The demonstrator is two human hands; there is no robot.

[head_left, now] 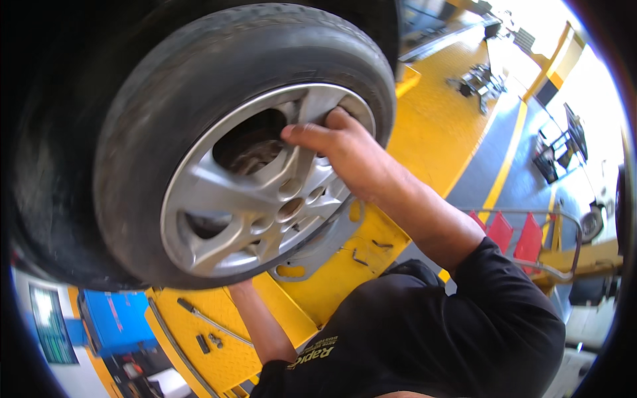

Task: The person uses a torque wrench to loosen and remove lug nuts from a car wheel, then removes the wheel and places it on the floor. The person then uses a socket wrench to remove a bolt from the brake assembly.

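Observation:
A silver alloy wheel [225,186] with a black tyre [142,132] fills the upper left, tilted within the dark wheel arch. My right hand [342,142] grips a spoke near the rim's upper right, the thumb lying across it and the other fingers mostly out of sight behind it. Below the tyre, my left hand [242,288] reaches under the lower edge; the tyre hides its fingers. The bolt holes around the wheel's centre show no nuts in them. Through the gaps between spokes, rusty hub parts [255,158] show.
On the yellow metal platform [245,361] lie a long-handled wrench [199,315], a dark socket [202,343] and small metal nuts [215,340]. Small dark tools [360,257] rest on another yellow section. A blue cabinet [119,318] stands lower left, a red-panelled rack [527,239] at right.

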